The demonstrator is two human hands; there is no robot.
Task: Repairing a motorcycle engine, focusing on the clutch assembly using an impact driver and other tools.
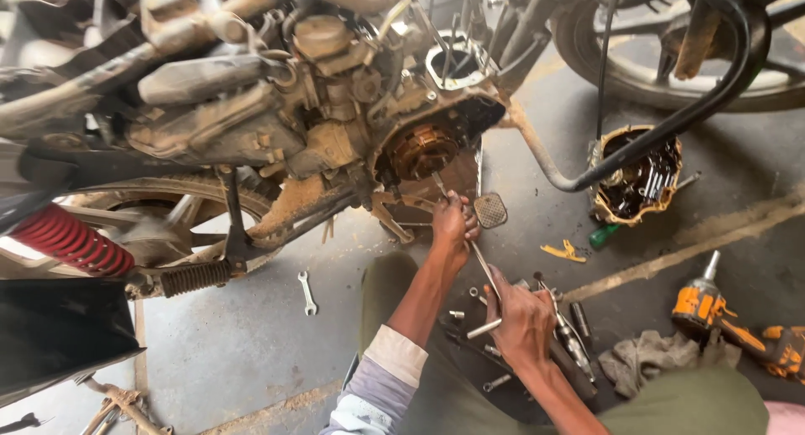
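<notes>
One dusty motorcycle with one red shock spring stands over a grey concrete floor, its open engine side facing the person. Both hands grip one long T-handle wrench: left hand closed near the engine, right hand closed round its crossbar. One orange impact driver, one rag and one small spanner lie around.

Red coil spring. Dull brown, dust-caked engine. Coppery orange rotor. Silver T-handled wrench. Silver spanner. Yellow-edged, black-filled engine cover. Green screwdriver handle. Yellow scrap. Orange-and-black power driver. Grey rag. Olive-green trousers. Pale lilac sleeve with cream cuff. Grey concrete floor.
</notes>
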